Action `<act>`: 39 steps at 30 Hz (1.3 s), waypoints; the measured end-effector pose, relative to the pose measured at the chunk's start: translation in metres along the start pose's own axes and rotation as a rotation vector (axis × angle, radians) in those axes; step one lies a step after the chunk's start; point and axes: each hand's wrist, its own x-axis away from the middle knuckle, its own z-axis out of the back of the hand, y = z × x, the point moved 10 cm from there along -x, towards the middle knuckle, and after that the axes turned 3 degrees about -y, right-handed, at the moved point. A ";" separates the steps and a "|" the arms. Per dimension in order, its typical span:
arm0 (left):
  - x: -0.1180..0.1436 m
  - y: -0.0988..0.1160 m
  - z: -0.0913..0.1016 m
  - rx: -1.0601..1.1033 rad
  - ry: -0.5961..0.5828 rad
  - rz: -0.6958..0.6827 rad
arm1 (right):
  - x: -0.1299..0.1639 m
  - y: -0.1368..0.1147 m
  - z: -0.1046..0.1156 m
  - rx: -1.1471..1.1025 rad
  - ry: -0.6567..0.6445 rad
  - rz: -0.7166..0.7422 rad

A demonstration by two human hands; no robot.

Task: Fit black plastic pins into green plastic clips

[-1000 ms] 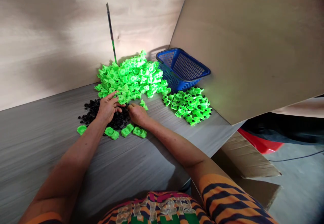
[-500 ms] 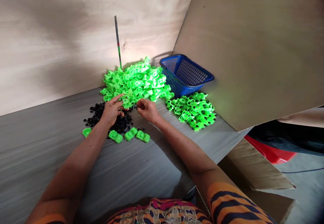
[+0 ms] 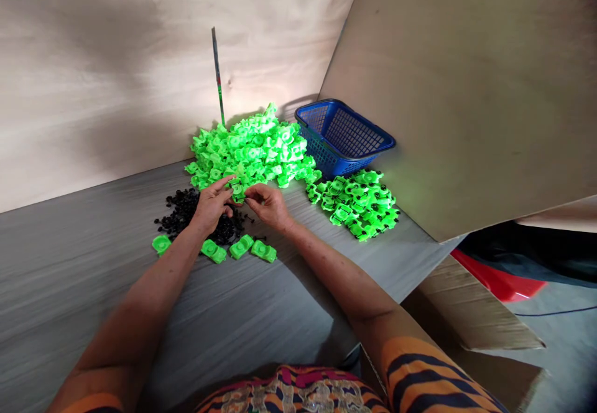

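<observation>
My left hand pinches a small green plastic piece just above the heap of small black parts. My right hand meets it from the right, its fingertips closed on the same piece; whether it also grips a black part is too small to tell. A big pile of bright green pieces lies right behind the hands. Several single green pieces lie in a row on the grey table in front of my hands.
A blue mesh basket stands at the back right. In front of it lies a smaller pile of green pieces with black parts fitted. A thin rod stands upright against the plywood wall. A leaning board closes the right side.
My right hand rose from the black parts and came to the left hand. Both hands now meet on one green piece. The camera view shifted slightly.
</observation>
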 end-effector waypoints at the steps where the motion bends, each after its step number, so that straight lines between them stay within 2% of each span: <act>1: 0.000 0.000 0.000 -0.002 -0.002 -0.001 | 0.001 -0.004 0.000 0.046 -0.001 0.018; 6: 0.000 0.000 -0.001 -0.002 -0.014 -0.012 | 0.004 -0.014 -0.001 0.154 -0.014 0.060; 16: 0.002 0.003 -0.006 0.013 -0.049 -0.034 | 0.004 -0.010 0.001 0.170 0.029 0.054; 23: 0.000 0.004 -0.009 -0.010 -0.122 -0.101 | 0.002 0.003 0.005 0.047 0.048 -0.006; 32: -0.001 0.006 -0.010 -0.023 -0.118 -0.137 | 0.002 0.015 0.004 -0.193 0.093 -0.015; 39: 0.001 0.013 -0.011 -0.069 -0.117 -0.178 | 0.005 0.020 0.003 -0.274 0.112 -0.077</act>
